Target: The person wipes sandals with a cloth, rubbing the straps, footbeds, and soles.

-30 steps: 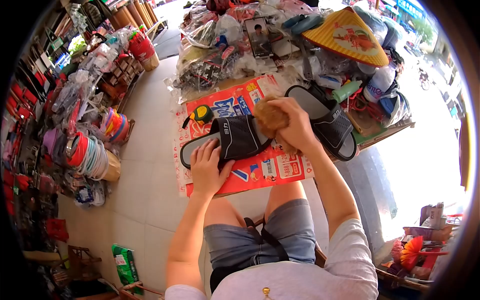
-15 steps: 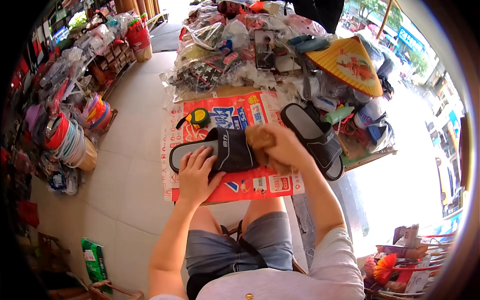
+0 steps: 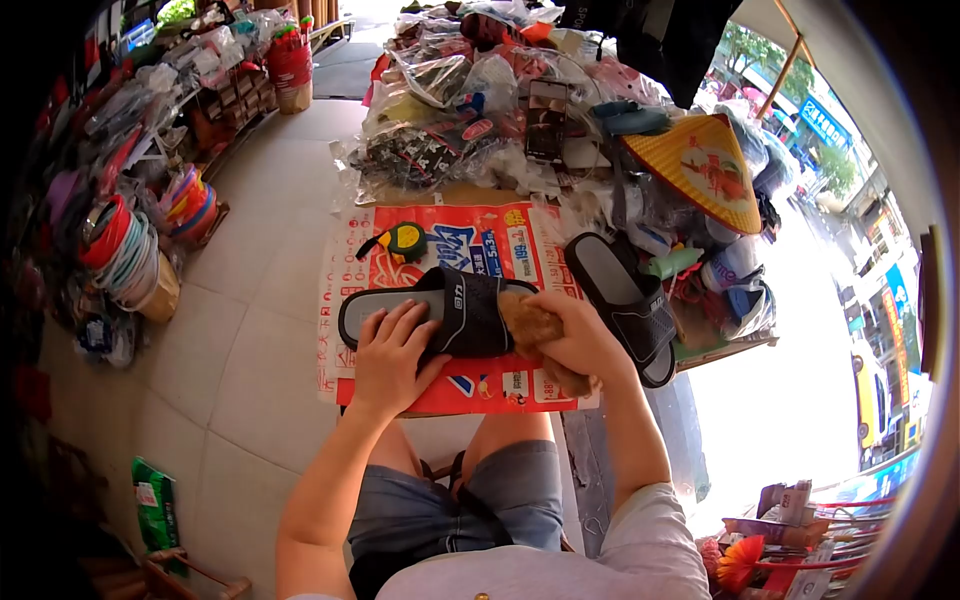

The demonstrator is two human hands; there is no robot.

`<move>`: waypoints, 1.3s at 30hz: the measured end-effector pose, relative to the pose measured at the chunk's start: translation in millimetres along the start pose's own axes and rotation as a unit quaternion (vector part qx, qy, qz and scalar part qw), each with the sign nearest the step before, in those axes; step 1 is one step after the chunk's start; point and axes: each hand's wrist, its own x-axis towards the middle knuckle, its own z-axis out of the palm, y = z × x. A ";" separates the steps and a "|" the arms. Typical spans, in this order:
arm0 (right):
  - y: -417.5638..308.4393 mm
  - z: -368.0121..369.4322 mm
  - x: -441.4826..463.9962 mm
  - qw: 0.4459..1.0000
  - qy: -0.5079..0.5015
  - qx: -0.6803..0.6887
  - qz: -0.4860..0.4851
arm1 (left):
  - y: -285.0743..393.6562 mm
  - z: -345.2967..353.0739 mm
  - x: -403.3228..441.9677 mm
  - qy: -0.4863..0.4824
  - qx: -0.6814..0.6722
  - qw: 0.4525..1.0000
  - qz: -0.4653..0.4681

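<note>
A black slide sandal with a grey insole (image 3: 472, 310) lies sideways on a red printed sheet (image 3: 420, 395). My left hand (image 3: 393, 352) rests with spread fingers on its left end, thumb along the near edge. My right hand (image 3: 575, 340) is closed round a brown cloth (image 3: 530, 324), which touches the sandal's right end by the strap. The matching sandal (image 3: 622, 305) lies at an angle just beyond my right hand. A yellow and black tape measure (image 3: 405, 242) sits behind the first sandal.
Plastic-wrapped goods (image 3: 430, 140), a phone (image 3: 546, 120), a yellow conical hat (image 3: 700, 170) and a green bottle (image 3: 674, 262) are heaped at the back of the table. Stacked wares line the left side. A green packet (image 3: 155, 505) lies on the floor at lower left.
The view has shifted. My right hand and the cloth have moved slightly down along the sandal's right end. My left hand stays on the left end.
</note>
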 end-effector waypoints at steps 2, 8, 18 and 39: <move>0.9 -10.3 -13.0 0.998 -0.062 0.025 0.012 | -0.4 -0.1 0.0 0.001 -0.002 1.000 -0.001; 20.0 -3.2 6.7 0.990 0.065 0.116 0.053 | 1.3 0.2 0.1 -0.003 -0.002 1.000 -0.005; 6.1 -19.9 -24.2 0.994 0.006 0.106 0.013 | 0.7 0.0 0.6 0.003 -0.002 1.000 -0.004; 14.1 5.5 -7.3 0.996 0.019 0.060 0.056 | -1.0 -1.6 -1.3 0.002 0.001 1.000 -0.005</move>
